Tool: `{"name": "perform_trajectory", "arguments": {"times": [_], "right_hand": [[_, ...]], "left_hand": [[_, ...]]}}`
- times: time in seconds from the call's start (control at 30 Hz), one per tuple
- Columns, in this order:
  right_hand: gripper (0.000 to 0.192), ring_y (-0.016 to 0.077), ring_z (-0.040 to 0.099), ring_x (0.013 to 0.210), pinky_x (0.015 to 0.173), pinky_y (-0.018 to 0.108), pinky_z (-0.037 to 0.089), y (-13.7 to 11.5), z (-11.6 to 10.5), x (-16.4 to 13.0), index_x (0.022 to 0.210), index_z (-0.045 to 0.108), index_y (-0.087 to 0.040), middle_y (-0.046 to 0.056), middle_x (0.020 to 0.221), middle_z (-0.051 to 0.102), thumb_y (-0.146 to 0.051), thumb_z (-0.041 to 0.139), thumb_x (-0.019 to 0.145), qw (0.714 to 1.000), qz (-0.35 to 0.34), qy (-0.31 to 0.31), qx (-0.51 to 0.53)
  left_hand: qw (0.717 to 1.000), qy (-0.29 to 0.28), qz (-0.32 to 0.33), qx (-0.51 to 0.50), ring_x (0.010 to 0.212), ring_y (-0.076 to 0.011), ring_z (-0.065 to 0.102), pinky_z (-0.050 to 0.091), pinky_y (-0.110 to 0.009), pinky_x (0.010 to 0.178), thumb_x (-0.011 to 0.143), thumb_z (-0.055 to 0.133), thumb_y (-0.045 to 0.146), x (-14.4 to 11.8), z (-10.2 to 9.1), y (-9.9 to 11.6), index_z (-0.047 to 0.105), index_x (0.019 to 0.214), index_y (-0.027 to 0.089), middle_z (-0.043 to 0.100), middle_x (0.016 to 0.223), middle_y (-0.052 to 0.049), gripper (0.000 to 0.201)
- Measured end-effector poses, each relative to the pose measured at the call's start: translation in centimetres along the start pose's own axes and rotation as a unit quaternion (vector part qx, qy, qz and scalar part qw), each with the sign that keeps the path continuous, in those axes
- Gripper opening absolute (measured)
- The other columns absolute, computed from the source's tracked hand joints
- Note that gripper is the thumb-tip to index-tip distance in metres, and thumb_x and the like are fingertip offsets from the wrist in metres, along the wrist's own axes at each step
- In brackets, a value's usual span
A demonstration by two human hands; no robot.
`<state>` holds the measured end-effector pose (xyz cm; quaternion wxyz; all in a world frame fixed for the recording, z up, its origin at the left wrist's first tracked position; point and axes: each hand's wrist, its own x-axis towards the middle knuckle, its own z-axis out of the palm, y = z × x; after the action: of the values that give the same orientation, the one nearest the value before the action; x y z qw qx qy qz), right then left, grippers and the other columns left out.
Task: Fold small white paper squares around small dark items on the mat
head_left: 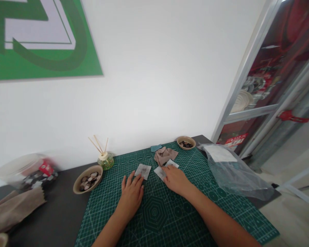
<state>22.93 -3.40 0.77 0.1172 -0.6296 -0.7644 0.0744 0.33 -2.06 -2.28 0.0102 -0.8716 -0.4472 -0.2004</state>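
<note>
On the green cutting mat (154, 212), the left hand (131, 193) lies flat and released, its fingertips pinning a small pale fabric square (143, 170) at its one o'clock. The right hand (175, 179), palm down, presses another pale square (161, 171) at ten o'clock; beige cloth (164, 155) lies beyond.

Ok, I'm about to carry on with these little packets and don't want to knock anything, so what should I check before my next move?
1. Left hand rests flat by the left packet, fingertips at its edge: ok.
2. Right hand lies on the right packet: ok.
3. Packets apart, not overlapping: ok.
4. Crumpled cloth lies right behind the packets, touching or not: cannot tell.
5. Bowl of buttons stands at the mat's left edge, near the left hand: ok.
6. Packets' contents: cannot tell.
</note>
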Motion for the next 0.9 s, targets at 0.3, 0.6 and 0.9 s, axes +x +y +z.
{"name": "perform_trajectory", "arguments": {"times": [0.3,0.6,0.9], "right_hand": [[0.032,0.0208,0.057,0.093,0.083,0.031,0.042,-0.3,0.1,0.3,0.109,0.058,-0.014,0.010,0.103,0.060,-0.010,0.047,0.079,0.993,-0.014,0.074,0.092],[0.023,0.0152,0.056,0.078,0.071,0.026,0.044,-0.8,0.8,0.3,0.098,0.058,-0.016,0.004,0.089,0.059,-0.008,0.055,0.077,0.967,-0.077,0.051,0.236],[0.025,0.0155,0.056,0.080,0.073,0.027,0.046,-1.9,0.8,-0.4,0.101,0.058,-0.016,0.003,0.090,0.061,-0.011,0.060,0.077,0.952,-0.161,-0.027,0.258]], "left_hand": [[0.987,-0.001,0.077,-0.142,0.094,-0.0206,0.060,0.031,-0.053,0.104,0.089,0.046,0.016,0.4,-2.5,1.7,0.065,0.100,0.023,0.068,0.092,-0.004,0.023],[0.969,-0.107,0.096,-0.202,0.119,-0.0247,0.044,0.031,-0.049,0.105,0.055,0.041,0.000,0.0,-2.4,0.8,0.054,0.120,0.024,0.055,0.124,-0.005,0.071],[0.969,-0.109,0.079,-0.206,0.116,-0.0263,0.042,0.031,-0.048,0.104,0.061,0.048,0.003,-0.1,-2.2,1.1,0.053,0.120,0.023,0.052,0.121,-0.006,0.063]]}}
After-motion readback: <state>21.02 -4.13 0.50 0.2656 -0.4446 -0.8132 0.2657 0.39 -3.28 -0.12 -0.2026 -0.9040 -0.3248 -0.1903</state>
